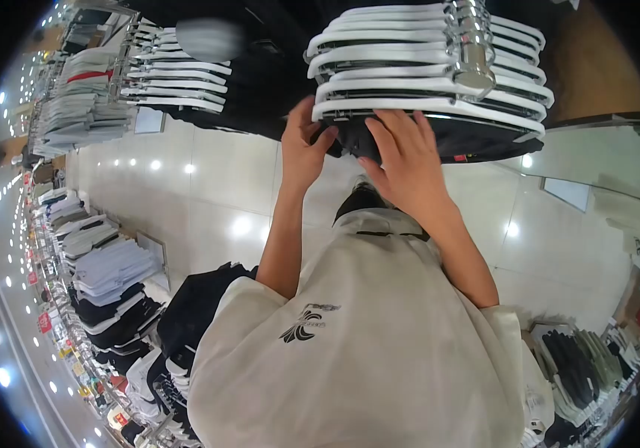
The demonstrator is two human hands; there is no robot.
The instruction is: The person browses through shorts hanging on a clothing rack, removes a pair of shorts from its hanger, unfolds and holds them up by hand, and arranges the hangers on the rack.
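Observation:
Several white hangers (387,72) with dark garments hang close together on a metal rail (473,60) at the top of the head view. My left hand (308,145) is at the left end of the nearest hanger, thumb and fingers bent around the edge of a black garment (473,140). To its right, my right hand (406,153) lies on the same garment just under the hanger bar, its fingers spread and pointing up. The fabric between the two hands is bunched. A small red tag shows on the garment, right of my right hand.
Another row of white hangers (178,75) with black garments is at the upper left, beside grey garments (81,116). Racks of folded or hanging clothes (114,269) run down the left side. More clothes (577,366) hang at the lower right. The floor (208,187) is shiny tile.

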